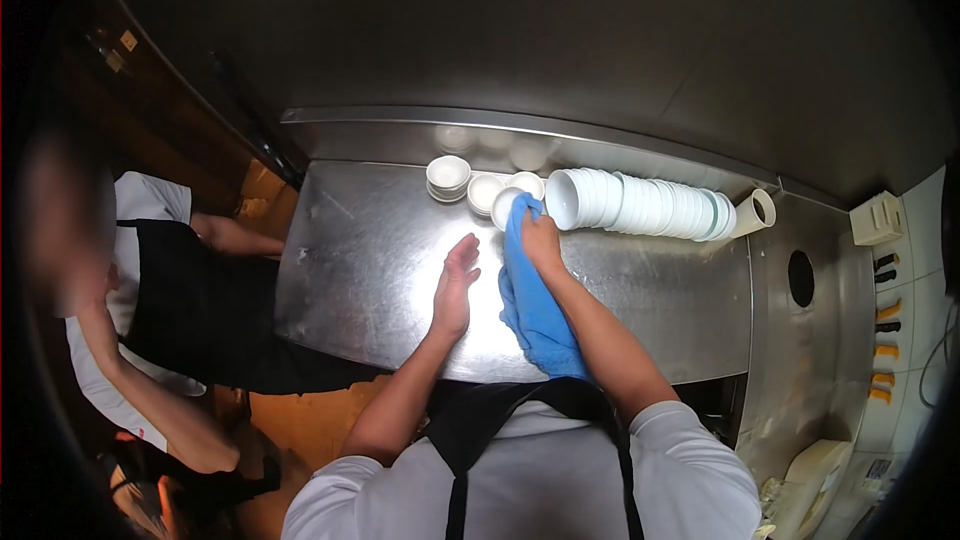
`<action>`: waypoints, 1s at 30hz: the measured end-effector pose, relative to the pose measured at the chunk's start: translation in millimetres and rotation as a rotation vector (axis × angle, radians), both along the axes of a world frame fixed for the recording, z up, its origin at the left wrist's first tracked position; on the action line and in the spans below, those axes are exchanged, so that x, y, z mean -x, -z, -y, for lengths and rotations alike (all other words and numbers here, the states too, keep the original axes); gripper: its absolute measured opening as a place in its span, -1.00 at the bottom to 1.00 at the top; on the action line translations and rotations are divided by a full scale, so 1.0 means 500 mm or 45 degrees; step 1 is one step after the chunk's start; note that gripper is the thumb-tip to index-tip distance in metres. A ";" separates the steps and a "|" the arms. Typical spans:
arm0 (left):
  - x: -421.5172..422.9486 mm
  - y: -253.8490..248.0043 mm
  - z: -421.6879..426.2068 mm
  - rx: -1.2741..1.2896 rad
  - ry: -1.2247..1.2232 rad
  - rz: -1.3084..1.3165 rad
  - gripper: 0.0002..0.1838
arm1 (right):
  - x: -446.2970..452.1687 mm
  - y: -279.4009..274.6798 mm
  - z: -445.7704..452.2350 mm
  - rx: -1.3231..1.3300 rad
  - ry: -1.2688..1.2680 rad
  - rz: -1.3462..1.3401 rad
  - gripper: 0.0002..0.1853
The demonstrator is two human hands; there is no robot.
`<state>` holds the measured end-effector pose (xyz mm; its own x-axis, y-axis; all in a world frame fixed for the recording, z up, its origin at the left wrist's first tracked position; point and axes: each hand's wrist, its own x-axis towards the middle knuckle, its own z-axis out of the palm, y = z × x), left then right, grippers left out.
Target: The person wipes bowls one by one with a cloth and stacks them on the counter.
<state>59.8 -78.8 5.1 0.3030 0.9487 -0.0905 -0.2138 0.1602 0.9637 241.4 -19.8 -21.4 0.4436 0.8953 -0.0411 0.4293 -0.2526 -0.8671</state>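
Note:
My right hand grips a blue cloth, which hangs down toward my apron. The cloth's top end touches or overlaps a small white bowl; whether my fingers also hold that bowl is hidden. To the left, my left hand is held over the steel counter, fingers stretched out, with nothing in it. Small white bowls stand in short stacks just beyond my hands. A long row of nested white bowls lies on its side to the right of the cloth.
A white cylindrical container is at the row's right end. Beyond it, a round dark hole opens in the steel surface. Knives with yellow and black handles hang at the right wall. A co-worker in a black apron stands at the counter's left end.

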 end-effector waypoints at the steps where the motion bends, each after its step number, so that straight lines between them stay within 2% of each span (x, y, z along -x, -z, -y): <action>1: 0.006 0.001 0.004 0.017 -0.019 0.011 -0.17 | 0.006 -0.007 -0.009 0.029 -0.068 0.010 -0.48; 4: 0.012 0.002 0.018 0.033 -0.114 0.063 -0.26 | 0.041 -0.081 0.006 0.046 -0.166 -0.972 -0.50; 5: 0.015 0.001 0.024 0.033 -0.150 0.082 -0.30 | 0.041 -0.097 0.013 0.146 -0.245 -1.121 -0.54; 8: 0.033 -0.004 0.042 0.047 -0.227 0.068 -0.35 | 0.036 -0.100 0.050 0.147 -0.337 -1.517 -0.45; 9: 0.029 -0.006 0.047 0.075 -0.295 0.087 -0.55 | 0.032 -0.097 0.066 0.118 -0.253 -1.634 -0.33; 12: 0.024 0.007 0.065 0.148 -0.193 0.054 -0.63 | -0.009 -0.107 0.125 -0.062 -0.168 -1.986 -0.22; 13: 0.010 -0.001 0.075 0.186 -0.160 0.080 -0.66 | -0.026 -0.130 0.155 -0.143 -0.141 -1.967 -0.20; 16: -0.048 0.010 0.106 0.170 0.144 0.199 -0.64 | -0.078 -0.192 0.254 -0.268 0.112 -2.226 -0.20; 18: -0.105 -0.006 0.132 0.071 0.503 0.301 -0.33 | -0.106 -0.239 0.312 -0.335 0.455 -2.015 -0.21; 19: -0.134 0.009 0.149 -0.033 0.684 0.190 -0.26 | -0.120 -0.248 0.338 -0.349 0.620 -1.907 -0.21; 21: -0.198 0.018 0.197 -0.213 0.966 0.106 -0.18 | -0.204 -0.142 0.422 -0.891 0.198 -2.223 -0.22; 23: -0.270 -0.011 0.248 -0.368 1.156 0.139 -0.17 | -0.256 -0.187 0.469 -0.974 0.422 -2.020 -0.24; 24: -0.299 -0.008 0.275 -0.223 1.246 0.168 -0.19 | -0.265 -0.262 0.477 -0.791 0.849 -1.665 -0.25; 25: -0.327 0.000 0.301 -0.080 1.328 0.191 -0.21 | -0.309 -0.255 0.505 -1.110 0.411 -1.878 -0.26; 26: -0.355 0.007 0.322 0.060 1.403 0.207 -0.23 | -0.372 -0.236 0.544 -1.264 0.207 -1.868 -0.27; 27: -0.382 -0.020 0.331 0.000 1.393 0.253 -0.31 | -0.434 -0.217 0.583 -1.406 -0.010 -1.860 -0.28; 28: -0.415 -0.042 0.335 0.017 1.319 0.271 -0.33 | -0.494 -0.201 0.620 -1.390 0.048 -1.675 -0.28; 30: -0.493 -0.087 0.338 0.052 1.149 0.309 -0.36 | -0.568 -0.218 0.667 -1.552 0.138 -1.637 -0.34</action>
